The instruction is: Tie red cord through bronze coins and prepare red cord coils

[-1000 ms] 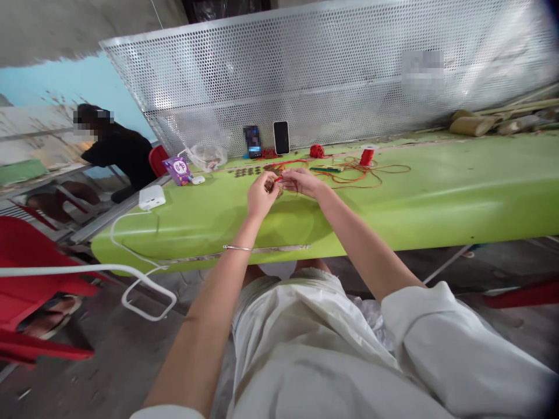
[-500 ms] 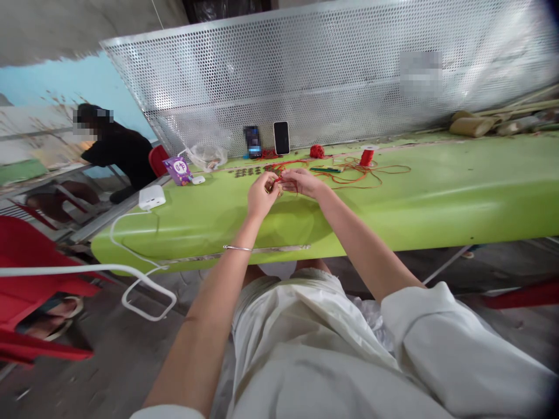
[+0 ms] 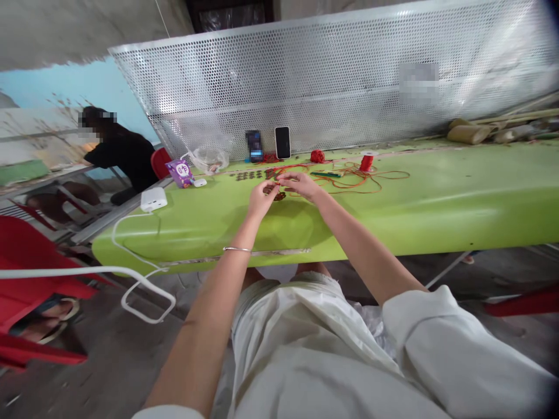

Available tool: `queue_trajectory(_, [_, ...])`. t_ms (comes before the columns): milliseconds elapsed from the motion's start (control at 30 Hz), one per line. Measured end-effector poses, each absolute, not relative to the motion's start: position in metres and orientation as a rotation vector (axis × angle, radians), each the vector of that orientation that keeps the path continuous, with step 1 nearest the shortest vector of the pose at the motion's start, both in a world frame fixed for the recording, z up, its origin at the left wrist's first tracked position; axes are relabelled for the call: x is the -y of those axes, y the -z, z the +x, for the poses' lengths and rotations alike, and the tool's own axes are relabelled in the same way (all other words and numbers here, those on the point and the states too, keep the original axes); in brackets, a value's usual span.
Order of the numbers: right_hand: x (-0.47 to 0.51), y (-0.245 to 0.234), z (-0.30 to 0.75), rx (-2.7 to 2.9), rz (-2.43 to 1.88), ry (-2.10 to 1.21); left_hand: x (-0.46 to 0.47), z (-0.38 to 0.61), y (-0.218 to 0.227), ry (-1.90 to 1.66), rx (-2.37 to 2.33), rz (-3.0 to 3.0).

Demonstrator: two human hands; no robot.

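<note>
Two bare hands meet over the middle of the green desk point(image 3: 458, 186), fingertips almost together. The left hand point(image 3: 260, 200) has its grip nearly closed, thumb and fingers pinching a short bit of red cord point(image 3: 278, 183). The right hand point(image 3: 303, 186) comes in from the right, its grip likewise narrowed to a pinch at the same cord; how the cord runs between the fingers is too small to tell. A brown openwork piece point(image 3: 280, 196) sits just beside the left fingertips, on the near side of the cord; whether it hangs from the cord or is held cannot be told. Far left of the hands, small brown pieces point(image 3: 250, 175) lie in rows on the desk. To the far right are loose red strands point(image 3: 371, 185), a green pen-like tool point(image 3: 326, 174), a ball of red cord point(image 3: 317, 156) and a red spool point(image 3: 367, 162) standing upright. Two phones point(image 3: 283, 143) lean at the far edge against a perforated metal panel point(image 3: 327, 75). Toward the left are a purple packet point(image 3: 180, 173) and a white box point(image 3: 153, 199) with a cable.
</note>
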State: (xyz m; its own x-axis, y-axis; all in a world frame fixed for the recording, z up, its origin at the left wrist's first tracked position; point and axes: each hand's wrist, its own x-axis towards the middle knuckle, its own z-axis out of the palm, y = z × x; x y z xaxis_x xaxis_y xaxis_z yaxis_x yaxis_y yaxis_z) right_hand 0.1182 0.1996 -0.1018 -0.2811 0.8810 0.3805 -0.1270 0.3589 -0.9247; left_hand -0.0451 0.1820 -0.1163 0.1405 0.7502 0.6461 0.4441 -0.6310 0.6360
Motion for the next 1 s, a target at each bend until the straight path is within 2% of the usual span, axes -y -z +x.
queue_trajectory(200, [-0.204,0.098,0.119,1.555,-0.802,-0.782,-0.189,-0.049,0.121,-1.464,-1.222,2.038])
queue_trajectory(367, [-0.201,0.098,0.119,1.691,-0.849,-0.671,-0.188,-0.048,0.121,-1.452,-1.262,1.98])
queue_trajectory(633, [-0.204,0.101,0.119,1.792,-0.866,-0.688,-0.188,-0.049,0.121,-1.461,-1.304,1.899])
queue_trajectory(1000, [-0.212,0.103,0.122,1.616,-0.909,-0.856,-0.189,-0.051,0.121,-1.506,-1.316,1.811])
